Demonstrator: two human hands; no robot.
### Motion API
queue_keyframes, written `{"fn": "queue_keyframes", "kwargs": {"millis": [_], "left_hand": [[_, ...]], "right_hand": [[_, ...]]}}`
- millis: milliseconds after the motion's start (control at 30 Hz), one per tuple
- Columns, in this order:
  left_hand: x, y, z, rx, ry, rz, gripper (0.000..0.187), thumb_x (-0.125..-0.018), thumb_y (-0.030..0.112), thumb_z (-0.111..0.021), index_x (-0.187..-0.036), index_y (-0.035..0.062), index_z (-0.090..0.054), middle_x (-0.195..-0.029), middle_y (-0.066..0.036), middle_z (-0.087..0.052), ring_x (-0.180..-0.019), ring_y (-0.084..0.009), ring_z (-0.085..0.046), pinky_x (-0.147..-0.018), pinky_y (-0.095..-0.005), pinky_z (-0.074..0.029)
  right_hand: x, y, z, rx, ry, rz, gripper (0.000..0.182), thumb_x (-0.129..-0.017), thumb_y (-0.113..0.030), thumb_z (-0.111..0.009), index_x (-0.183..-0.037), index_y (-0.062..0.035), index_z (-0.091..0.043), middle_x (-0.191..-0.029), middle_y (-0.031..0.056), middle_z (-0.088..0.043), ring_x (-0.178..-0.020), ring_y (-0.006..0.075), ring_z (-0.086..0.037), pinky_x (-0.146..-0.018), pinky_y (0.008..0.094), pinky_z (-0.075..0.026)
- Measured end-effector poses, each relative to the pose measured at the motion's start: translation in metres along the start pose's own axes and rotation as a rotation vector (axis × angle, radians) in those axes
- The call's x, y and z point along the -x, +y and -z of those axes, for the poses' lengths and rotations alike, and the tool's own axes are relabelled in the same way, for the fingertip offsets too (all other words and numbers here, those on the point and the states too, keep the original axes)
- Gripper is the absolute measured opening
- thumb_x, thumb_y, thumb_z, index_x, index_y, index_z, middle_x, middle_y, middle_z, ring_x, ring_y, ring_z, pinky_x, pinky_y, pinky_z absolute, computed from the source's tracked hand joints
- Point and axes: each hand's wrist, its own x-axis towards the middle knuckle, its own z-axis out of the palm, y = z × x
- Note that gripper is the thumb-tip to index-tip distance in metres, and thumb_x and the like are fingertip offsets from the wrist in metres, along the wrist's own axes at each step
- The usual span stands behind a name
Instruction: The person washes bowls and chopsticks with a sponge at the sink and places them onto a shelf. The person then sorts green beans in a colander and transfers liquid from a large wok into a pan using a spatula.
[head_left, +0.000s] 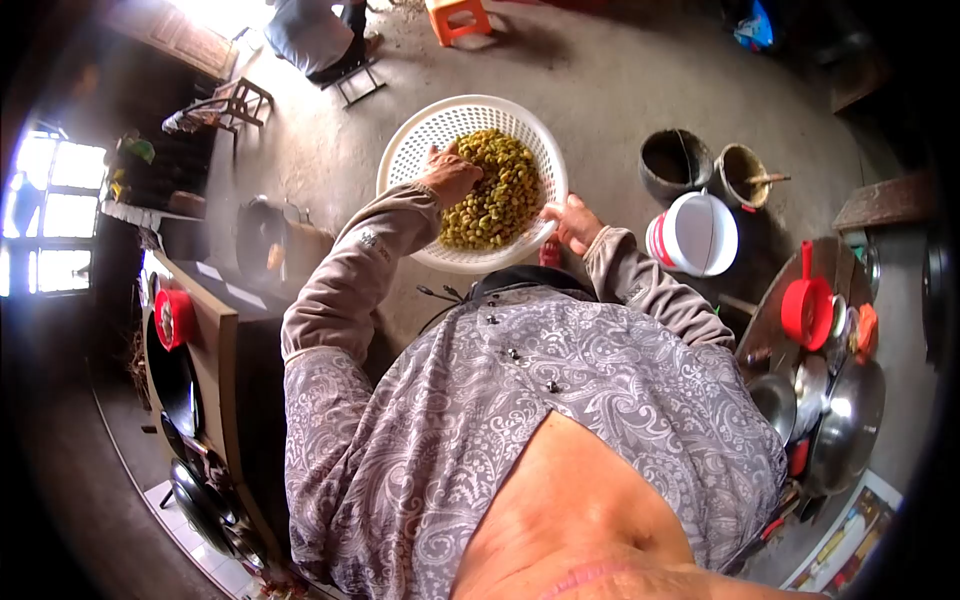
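Observation:
A round white plastic colander (405, 135) with a perforated wall is in front of my body. It holds a heap of small, roundish green, yellow and brown pieces (505, 195) that look like beans or berries. My left hand (455, 178) reaches over the rim to the left side of the heap, its fingers apart and the tips at the pieces. At the right rim, my right hand (575, 223) grips the colander, thumb toward the edge. Both forearms wear greyish-brown sleeves.
Two dark pots (676, 165) (742, 178) and a white bucket (705, 235) stand at right. A round board (770, 300) carries a red ladle-like pan (806, 310) and metal lids. Beyond are an orange stool (458, 18), a small wooden chair (240, 103) and a seated person (312, 38).

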Motion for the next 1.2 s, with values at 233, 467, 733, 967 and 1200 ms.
{"fn": "queue_keyframes", "kwargs": {"millis": [233,467,733,967,1200], "left_hand": [[-0.133,-0.038,0.071,0.082,0.162,0.008,0.040,-0.075,0.001,-0.052,-0.108,0.0207,-0.060,-0.096,-0.004,-0.063,-0.104,-0.0287,-0.046,-0.091,-0.0519,-0.031],[-0.240,-0.047,0.119,0.007,0.001,-0.198,0.042,-0.070,0.005,-0.058,-0.105,0.0250,-0.067,-0.090,-0.002,-0.061,-0.100,-0.0249,-0.046,-0.086,-0.0449,-0.030],[-0.423,-0.121,0.156,-0.127,-0.024,-0.311,0.022,-0.077,0.015,-0.055,-0.089,0.0251,-0.070,-0.090,0.001,-0.062,-0.100,-0.0199,-0.046,-0.093,-0.0516,-0.027],[-0.532,-0.172,0.263,-0.030,0.060,-0.344,0.022,-0.077,0.010,-0.053,-0.087,0.0189,-0.070,-0.093,0.001,-0.064,-0.094,-0.0229,-0.051,-0.090,-0.0468,-0.032],[-0.684,-0.176,0.258,-0.058,0.265,-0.464,0.024,-0.078,0.019,-0.057,-0.101,0.0240,-0.065,-0.106,0.003,-0.055,-0.108,-0.0194,-0.044,-0.093,-0.0438,-0.033]], "right_hand": [[-0.076,-0.124,0.034,0.074,-0.175,-0.002,0.049,-0.075,-0.001,-0.051,-0.118,0.0024,-0.031,-0.093,0.0128,-0.046,-0.076,0.0274,-0.060,-0.066,0.0469,-0.057],[-0.167,-0.194,0.081,-0.006,-0.052,0.045,0.037,-0.076,-0.003,-0.052,-0.110,0.0011,-0.039,-0.086,0.0094,-0.048,-0.072,0.0221,-0.057,-0.061,0.0390,-0.057],[-0.275,-0.317,0.136,-0.014,0.043,0.118,0.040,-0.080,-0.002,-0.051,-0.116,0.0011,-0.034,-0.094,0.0096,-0.052,-0.078,0.0223,-0.061,-0.067,0.0400,-0.058],[-0.339,-0.419,0.164,-0.077,0.139,0.159,0.039,-0.078,-0.004,-0.049,-0.115,-0.0011,-0.037,-0.087,0.0086,-0.050,-0.074,0.0201,-0.058,-0.064,0.0414,-0.057],[-0.416,-0.517,0.208,-0.038,0.052,0.126,0.039,-0.077,-0.003,-0.049,-0.114,-0.0001,-0.039,-0.088,0.0087,-0.049,-0.076,0.0210,-0.058,-0.066,0.0414,-0.057]]}}
